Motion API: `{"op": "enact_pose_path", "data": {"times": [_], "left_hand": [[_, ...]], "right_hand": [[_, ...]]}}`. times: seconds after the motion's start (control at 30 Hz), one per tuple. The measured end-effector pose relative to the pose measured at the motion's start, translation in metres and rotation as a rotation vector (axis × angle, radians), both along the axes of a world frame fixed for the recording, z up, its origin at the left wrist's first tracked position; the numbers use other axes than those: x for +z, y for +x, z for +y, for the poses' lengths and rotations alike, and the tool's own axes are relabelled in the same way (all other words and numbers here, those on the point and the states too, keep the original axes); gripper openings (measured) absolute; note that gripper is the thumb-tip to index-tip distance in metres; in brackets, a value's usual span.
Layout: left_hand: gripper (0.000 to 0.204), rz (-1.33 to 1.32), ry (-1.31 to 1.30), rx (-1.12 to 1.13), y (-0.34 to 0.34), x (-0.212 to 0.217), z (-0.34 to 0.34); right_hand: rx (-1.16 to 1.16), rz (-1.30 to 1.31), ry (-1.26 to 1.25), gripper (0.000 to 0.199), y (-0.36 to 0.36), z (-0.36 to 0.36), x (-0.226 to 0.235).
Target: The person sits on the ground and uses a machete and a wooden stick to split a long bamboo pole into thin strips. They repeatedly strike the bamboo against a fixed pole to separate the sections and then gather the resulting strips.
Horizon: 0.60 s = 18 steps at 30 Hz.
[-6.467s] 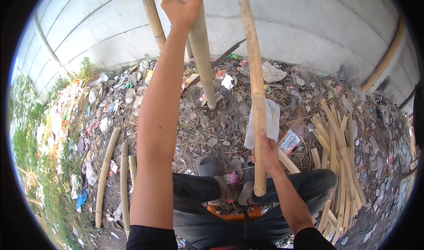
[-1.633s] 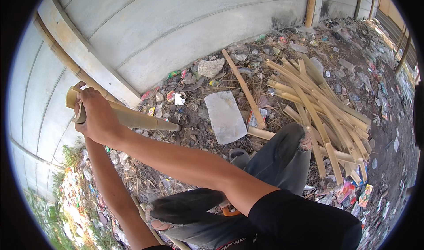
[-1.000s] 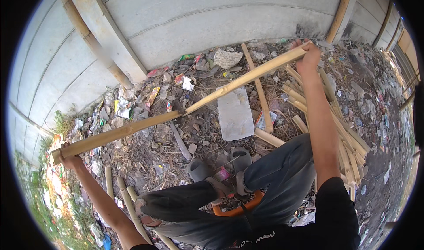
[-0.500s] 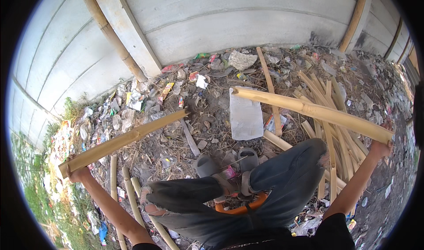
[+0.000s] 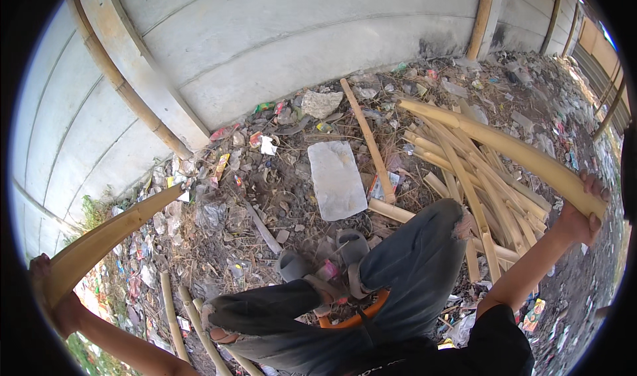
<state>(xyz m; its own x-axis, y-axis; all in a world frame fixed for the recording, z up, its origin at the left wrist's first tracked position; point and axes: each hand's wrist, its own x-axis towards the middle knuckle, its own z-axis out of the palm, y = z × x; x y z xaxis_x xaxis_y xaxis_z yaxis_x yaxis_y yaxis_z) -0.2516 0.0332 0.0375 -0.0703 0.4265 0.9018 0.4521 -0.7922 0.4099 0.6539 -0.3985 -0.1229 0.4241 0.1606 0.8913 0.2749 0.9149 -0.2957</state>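
Note:
My left hand, at the far left rim of the head view, is closed around the near end of a split bamboo piece. That piece slants up toward the wall, its far end above the littered ground. On the far right, my right hand grips the end of another split bamboo piece. This one reaches inward over a loose pile of bamboo strips. Between the two held pieces lies a pale flat slab, with a narrow bamboo length on its right.
A grey concrete wall with bamboo poles leaning on it runs along the back. Several bamboo lengths lie left of my knees. Plastic litter and a whitish rock cover the ground. An orange seat shows beneath me.
The two bamboo pieces have moved farther apart. The left one has swung outward and nearer to me, the right one out over the pile. The view has turned somewhat to the right.

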Motion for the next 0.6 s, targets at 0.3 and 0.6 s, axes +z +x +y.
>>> {"op": "enact_pose_path", "data": {"times": [0.3,0.6], "left_hand": [[0.052,-0.107,-0.270,-0.663,0.090,-0.106,0.073],[0.055,-0.231,-0.188,-0.371,0.040,-0.099,0.079]], "right_hand": [[-0.134,0.006,-0.220,0.050,-0.042,0.164,-0.020],[-0.165,0.300,0.216,0.051,0.051,-0.007,-0.055]]}}
